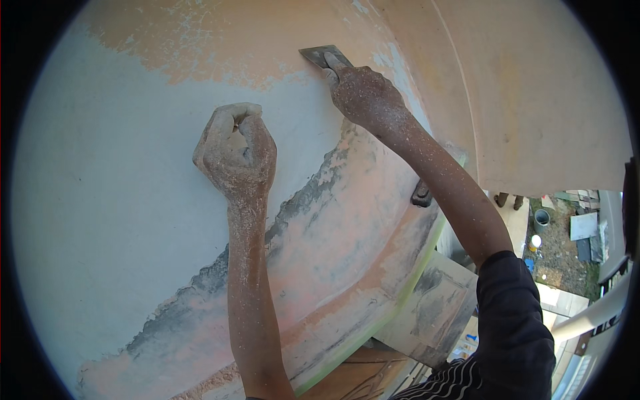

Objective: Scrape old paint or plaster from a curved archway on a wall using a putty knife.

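My right hand [367,95] grips a flat metal scraper [320,54], its blade against the wall near the upper edge of a smooth pale area. Fingers curled into a loose ring, my left hand [235,150] is in front of the pale wall surface [130,165]. Pale dust coats this hand, and whether its hollow holds any material is unclear. Above both hands spreads a peach-coloured coat [240,35] with a ragged lower border. A rough grey and pink band [320,240] of exposed wall runs diagonally below the pale area, partly behind my left forearm.
Green tape [350,350] follows the wall's lower edge, above a brown wooden panel [367,375]. A stained board [432,305] lies below right. A dark object [421,194] shows beside my right forearm. Far below are a person's feet [502,200] and a grey bucket [541,220].
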`<state>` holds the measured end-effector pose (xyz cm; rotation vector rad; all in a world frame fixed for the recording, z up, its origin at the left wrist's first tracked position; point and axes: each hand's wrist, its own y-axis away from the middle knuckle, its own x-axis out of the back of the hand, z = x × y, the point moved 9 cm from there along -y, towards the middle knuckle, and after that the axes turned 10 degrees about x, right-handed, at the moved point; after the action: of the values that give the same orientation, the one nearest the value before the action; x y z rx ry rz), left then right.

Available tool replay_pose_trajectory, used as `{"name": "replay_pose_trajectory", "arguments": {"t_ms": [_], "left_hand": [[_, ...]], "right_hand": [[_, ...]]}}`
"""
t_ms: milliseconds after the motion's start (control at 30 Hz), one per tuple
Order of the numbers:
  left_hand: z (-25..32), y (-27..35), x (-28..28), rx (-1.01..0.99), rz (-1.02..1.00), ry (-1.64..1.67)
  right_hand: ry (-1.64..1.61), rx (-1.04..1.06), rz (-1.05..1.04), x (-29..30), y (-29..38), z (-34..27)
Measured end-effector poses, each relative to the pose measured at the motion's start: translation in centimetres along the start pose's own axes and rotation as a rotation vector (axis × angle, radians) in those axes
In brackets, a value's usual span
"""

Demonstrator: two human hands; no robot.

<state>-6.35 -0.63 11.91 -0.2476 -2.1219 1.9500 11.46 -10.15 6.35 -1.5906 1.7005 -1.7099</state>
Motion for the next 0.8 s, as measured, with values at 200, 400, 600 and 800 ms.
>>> {"name": "replay_pose_trajectory", "arguments": {"t_ms": [200, 400, 600, 800], "left_hand": [[0.1, 0.1, 0.4, -0.035, 0.022, -0.028], [-0.5, 0.0, 0.2, 0.018, 0.013, 0.025], [0.2, 0.0, 0.0, -0.055, 0.048, 0.029], [-0.3, 0.0, 0.5, 0.016, 0.022, -0.027]], "right_hand": [[-0.017, 0.057, -0.017, -1.1, 1.7, -0.9], [0.132, 0.154, 0.007, -0.2, 1.2, -1.7], [0.129, 0.07, 0.036, 0.4, -1.4, -0.2], [0.02, 0.072, -0.008, -2.4, 3.1, -1.2]]}}
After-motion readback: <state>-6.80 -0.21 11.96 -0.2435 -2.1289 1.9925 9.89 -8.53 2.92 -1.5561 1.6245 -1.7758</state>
